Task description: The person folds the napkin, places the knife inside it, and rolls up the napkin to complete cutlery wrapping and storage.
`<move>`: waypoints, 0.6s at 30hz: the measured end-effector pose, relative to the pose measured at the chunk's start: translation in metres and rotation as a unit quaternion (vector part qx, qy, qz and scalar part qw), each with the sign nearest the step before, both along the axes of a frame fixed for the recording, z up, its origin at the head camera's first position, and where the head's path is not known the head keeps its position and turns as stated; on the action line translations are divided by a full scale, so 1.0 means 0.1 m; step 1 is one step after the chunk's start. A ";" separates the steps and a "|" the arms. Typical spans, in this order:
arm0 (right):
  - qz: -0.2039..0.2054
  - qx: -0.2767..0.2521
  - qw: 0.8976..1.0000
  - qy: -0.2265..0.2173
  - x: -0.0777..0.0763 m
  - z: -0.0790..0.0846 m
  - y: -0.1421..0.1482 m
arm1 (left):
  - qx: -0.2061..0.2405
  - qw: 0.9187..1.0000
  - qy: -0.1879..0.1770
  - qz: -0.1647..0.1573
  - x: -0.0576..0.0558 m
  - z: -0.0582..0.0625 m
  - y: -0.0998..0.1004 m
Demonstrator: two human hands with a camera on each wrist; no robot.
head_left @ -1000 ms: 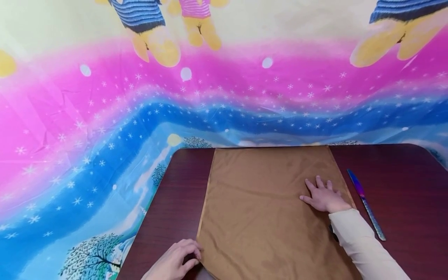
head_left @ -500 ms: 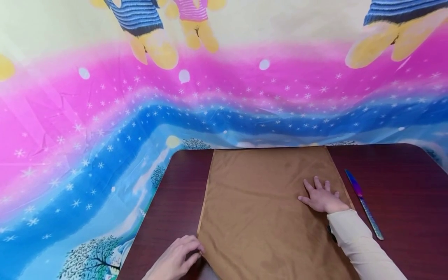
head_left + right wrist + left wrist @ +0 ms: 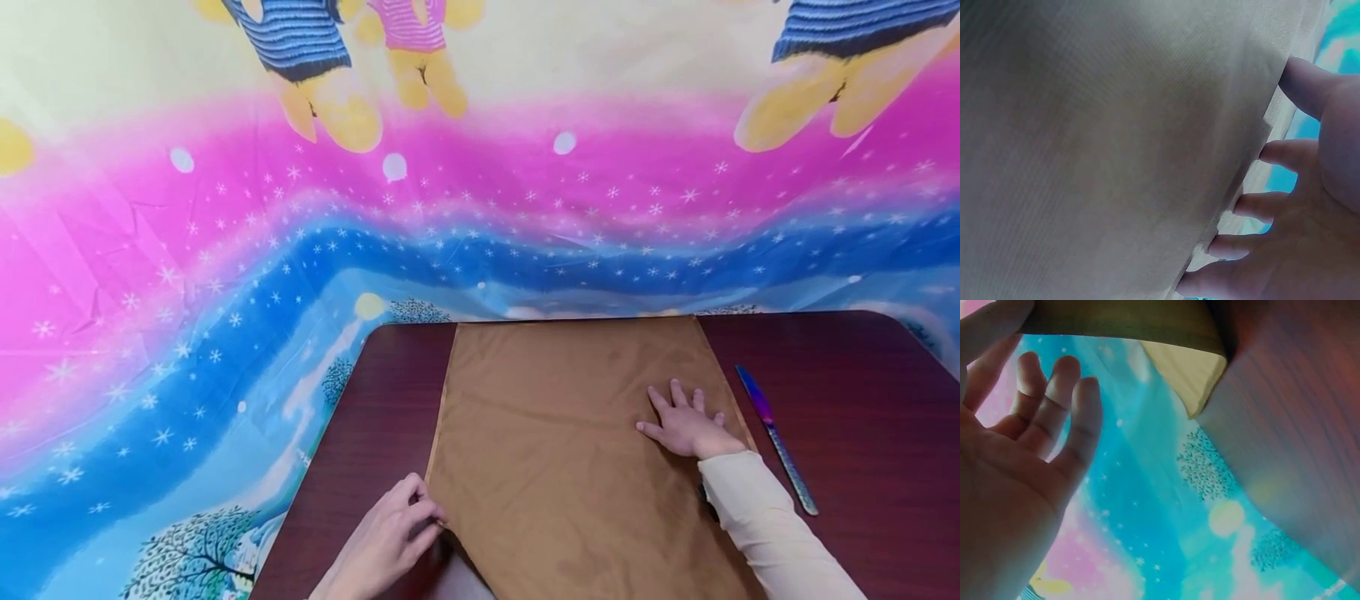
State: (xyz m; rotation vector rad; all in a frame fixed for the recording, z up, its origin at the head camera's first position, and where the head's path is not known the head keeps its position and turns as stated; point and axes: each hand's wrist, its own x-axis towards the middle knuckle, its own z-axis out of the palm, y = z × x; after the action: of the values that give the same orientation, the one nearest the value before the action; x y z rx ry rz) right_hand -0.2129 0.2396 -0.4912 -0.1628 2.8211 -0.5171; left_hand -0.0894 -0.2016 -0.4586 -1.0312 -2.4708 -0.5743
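A brown cloth [image 3: 540, 467] with a thin stitched hem lies lengthwise over the dark red-brown table. At its near left edge, my left hand [image 3: 393, 525] pinches the hem between thumb and fingertips and holds it raised. In the left wrist view the lifted cloth [image 3: 1122, 319] hangs across the top, while the other fingers [image 3: 1079, 419] curve below it, away from the fabric. My right hand [image 3: 684, 423] rests flat on the cloth near its right edge, fingers spread. The right wrist view shows that hand [image 3: 1297, 206] with its fingertips along a fabric edge.
A knife [image 3: 776, 437] with an iridescent blue-purple blade and patterned handle lies on the table [image 3: 862, 400], right of the cloth. Behind the table hangs a printed backdrop [image 3: 480, 183] in pink, blue and cream.
My left hand has moved slightly up and to the right with the pinched hem, so more of the cloth's near edge is lifted. The right hand stays in place on the cloth.
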 end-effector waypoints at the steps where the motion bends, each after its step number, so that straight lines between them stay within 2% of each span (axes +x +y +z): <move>1: 0.000 0.000 1.000 -0.001 0.00 0.00 0.00 | -0.004 1.000 0.003 0.003 -0.01 0.01 0.02; 11: -0.002 -0.006 1.000 -0.002 0.01 0.01 -0.01 | -0.056 0.998 0.021 0.030 -0.10 0.09 0.21; 18: -0.001 -0.007 1.000 0.002 0.00 -0.01 0.00 | -0.060 0.998 0.025 0.021 -0.19 0.13 0.30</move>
State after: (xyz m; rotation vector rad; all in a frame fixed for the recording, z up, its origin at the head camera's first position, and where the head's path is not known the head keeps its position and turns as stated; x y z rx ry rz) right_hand -0.2126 0.2395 -0.4923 -0.1635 2.8232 -0.5365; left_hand -0.1081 -0.1718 -0.4455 -1.0226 -2.5015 -0.3859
